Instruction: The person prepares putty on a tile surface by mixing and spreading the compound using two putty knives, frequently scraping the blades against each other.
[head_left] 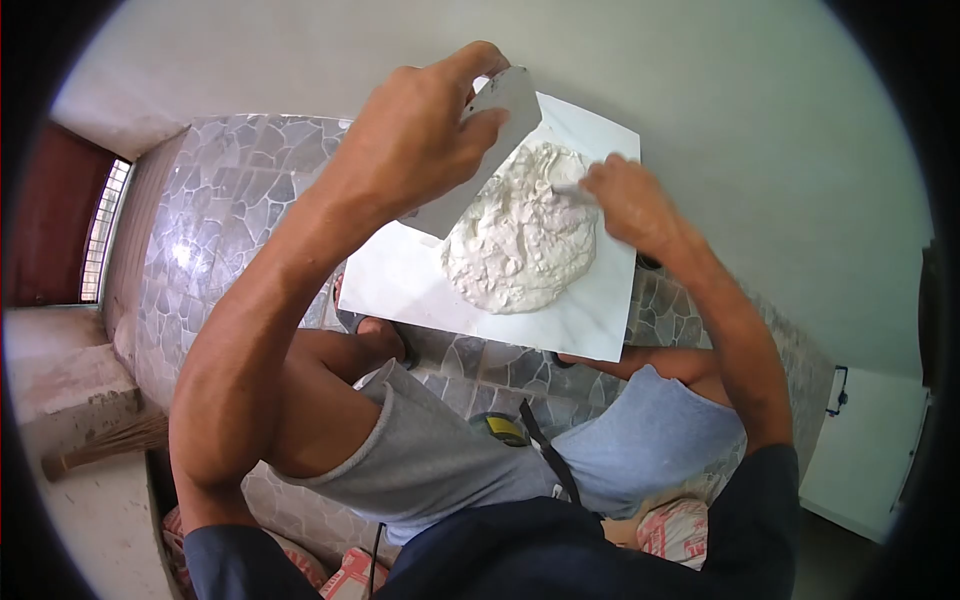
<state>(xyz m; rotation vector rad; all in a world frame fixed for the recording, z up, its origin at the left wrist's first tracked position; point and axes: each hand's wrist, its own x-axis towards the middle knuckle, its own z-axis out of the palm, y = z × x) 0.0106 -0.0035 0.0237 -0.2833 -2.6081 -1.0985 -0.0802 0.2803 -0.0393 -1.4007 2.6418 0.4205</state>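
Note:
A lumpy mound of thick white paste (520,235) lies on a white square board (390,285) in front of my knees. My left hand (425,130) grips a flat, pale grey rectangular scraper plate (515,100), tilted over the left side of the paste. Thumb and fingers close on the plate's upper part, and its lower corner hangs close to the paste. At the mound's right edge, my right hand (635,205) is closed around a small tool (570,189) whose tip touches the paste. Motion blur and the fingers hide the tool's exact kind.
Stone-patterned tiles (235,200) cover the floor, and a plain wall (760,150) rises beyond the board. A straw broom (110,445) lies on a ledge at left. Red-and-white sacks (675,530) sit below me. A white cabinet (860,450) stands at right.

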